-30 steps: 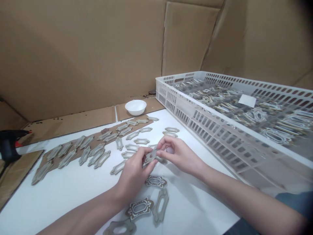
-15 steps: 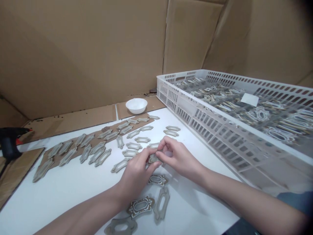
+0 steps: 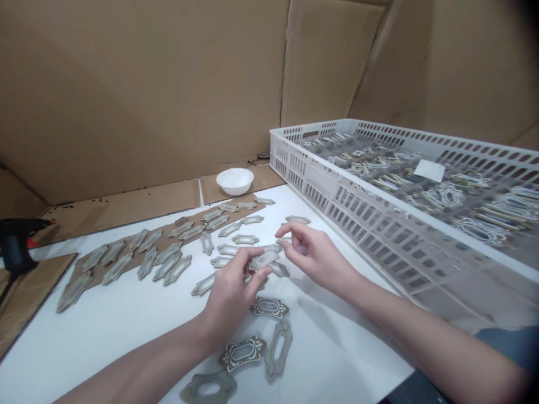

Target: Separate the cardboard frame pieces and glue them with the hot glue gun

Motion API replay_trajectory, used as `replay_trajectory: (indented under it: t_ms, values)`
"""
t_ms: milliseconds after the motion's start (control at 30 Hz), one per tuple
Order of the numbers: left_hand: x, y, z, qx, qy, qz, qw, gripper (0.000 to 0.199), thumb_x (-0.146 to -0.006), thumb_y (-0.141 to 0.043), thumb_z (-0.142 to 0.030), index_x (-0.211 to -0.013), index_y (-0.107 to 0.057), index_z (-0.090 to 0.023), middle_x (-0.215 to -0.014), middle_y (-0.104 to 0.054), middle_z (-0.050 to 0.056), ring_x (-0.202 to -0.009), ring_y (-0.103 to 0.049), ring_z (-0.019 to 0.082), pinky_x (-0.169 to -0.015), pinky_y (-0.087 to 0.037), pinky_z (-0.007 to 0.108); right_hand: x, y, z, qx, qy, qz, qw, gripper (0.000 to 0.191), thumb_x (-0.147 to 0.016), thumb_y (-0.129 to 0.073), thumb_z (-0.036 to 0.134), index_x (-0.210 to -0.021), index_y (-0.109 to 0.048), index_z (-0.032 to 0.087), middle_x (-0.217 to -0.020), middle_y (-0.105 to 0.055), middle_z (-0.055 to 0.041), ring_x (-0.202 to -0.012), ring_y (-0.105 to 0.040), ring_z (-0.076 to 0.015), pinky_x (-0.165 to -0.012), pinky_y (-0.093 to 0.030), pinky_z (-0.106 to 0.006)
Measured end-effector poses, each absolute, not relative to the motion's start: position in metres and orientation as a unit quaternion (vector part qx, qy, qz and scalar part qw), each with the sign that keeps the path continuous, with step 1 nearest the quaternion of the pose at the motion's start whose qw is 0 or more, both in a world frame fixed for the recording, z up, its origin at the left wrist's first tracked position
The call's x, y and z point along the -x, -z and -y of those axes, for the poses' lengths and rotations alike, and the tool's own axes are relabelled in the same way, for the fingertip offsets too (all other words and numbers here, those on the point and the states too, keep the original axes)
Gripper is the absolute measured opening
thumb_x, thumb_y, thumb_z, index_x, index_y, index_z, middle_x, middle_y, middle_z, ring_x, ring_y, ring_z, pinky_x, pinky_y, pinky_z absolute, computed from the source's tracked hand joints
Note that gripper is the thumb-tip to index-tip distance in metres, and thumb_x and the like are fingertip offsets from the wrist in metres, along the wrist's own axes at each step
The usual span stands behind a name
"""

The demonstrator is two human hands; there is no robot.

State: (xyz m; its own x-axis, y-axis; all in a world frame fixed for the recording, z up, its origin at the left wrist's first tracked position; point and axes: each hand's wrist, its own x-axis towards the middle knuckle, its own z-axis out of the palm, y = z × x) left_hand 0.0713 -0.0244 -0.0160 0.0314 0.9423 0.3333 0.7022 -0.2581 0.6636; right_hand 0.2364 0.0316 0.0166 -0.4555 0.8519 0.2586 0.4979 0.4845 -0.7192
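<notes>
The left hand is narrowed around an oblong frame plate, pinching it between thumb and fingers, just above the white counter and beside a second plate. The right hand is empty and partly open, fingers loosely curled, hovering just right of the held piece and near two plates lying by the crate edge. The plates' material is hard to tell from this view; possibly coated card or thin metal. More plates lie in loose rows on a brown cardboard sheet left of the hands. Darker ornate plates lie nearer the person, below the hands. A white perforated plastic crate stands along the counter's right side, heaped with similar pieces and a white label. A white bowl sits on cardboard at the far edge. A black-and-red glue gun lies far left, against cardboard walls.
</notes>
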Motion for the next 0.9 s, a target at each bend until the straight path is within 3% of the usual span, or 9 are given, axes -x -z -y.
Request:
replay_trajectory:
  t_ms: [133, 367, 533, 667, 900]
  values:
    - [-0.070, 0.015, 0.023, -0.692, -0.369, -0.597, 0.172, 0.020, -0.080, -0.047, -0.032, -0.098, -0.048, -0.023, -0.079, -0.059, -0.001, -0.065, -0.053, 0.011, -0.059, -0.043, 0.023, -0.236, -0.014, -0.032, 0.399, -0.306, 0.829, 0.246, 0.024, -0.073, -0.045, 0.014, -0.094, -0.054, 0.019, -0.054, -0.041, 0.0053, -0.049, -0.039, -0.0088, -0.049, -0.029, -0.020]
    - [-0.068, 0.014, 0.020, -0.697, -0.373, -0.581, 0.192, 0.019, -0.081, -0.046, -0.030, -0.097, -0.049, -0.023, -0.086, -0.059, -0.001, -0.068, -0.053, 0.011, -0.062, -0.043, 0.024, -0.235, -0.015, -0.033, 0.399, -0.299, 0.839, 0.219, 0.027, -0.073, -0.052, 0.021, -0.099, -0.056, 0.019, -0.057, -0.045, 0.0039, -0.050, -0.038, -0.0091, -0.050, -0.029, -0.020]
    - [-0.068, 0.014, 0.020, -0.703, -0.355, -0.585, 0.195, 0.020, -0.080, -0.047, -0.031, -0.098, -0.048, -0.023, -0.086, -0.058, 0.000, -0.069, -0.053, 0.012, -0.062, -0.043, 0.025, -0.237, -0.015, -0.031, 0.404, -0.270, 0.854, 0.188, 0.021, -0.076, -0.050, 0.023, -0.096, -0.055, 0.018, -0.062, -0.051, 0.0009, -0.055, -0.043, -0.0111, -0.053, -0.031, -0.021]
    - [-0.067, 0.012, 0.020, -0.694, -0.385, -0.593, 0.133, 0.034, -0.076, -0.052, -0.033, -0.107, -0.043, -0.022, -0.094, -0.054, 0.003, -0.079, -0.051, 0.015, -0.064, -0.043, 0.026, -0.244, -0.016, -0.036, 0.443, -0.234, 0.852, 0.150, 0.017, -0.079, -0.045, 0.023, -0.094, -0.049, 0.017, -0.071, -0.056, -0.0038, -0.062, -0.050, -0.0150, -0.055, -0.033, -0.023]
    - [-0.065, 0.013, 0.024, -0.821, -0.377, -0.424, 0.067, 0.005, -0.079, -0.046, -0.018, -0.083, -0.049, -0.018, -0.074, -0.056, 0.002, -0.074, -0.049, 0.014, -0.069, -0.038, 0.030, -0.261, -0.022, -0.046, 0.466, -0.221, 0.856, 0.038, 0.011, -0.075, -0.049, 0.023, -0.084, -0.050, 0.018, -0.067, -0.056, -0.0054, -0.057, -0.050, -0.0169, -0.049, -0.031, -0.024]
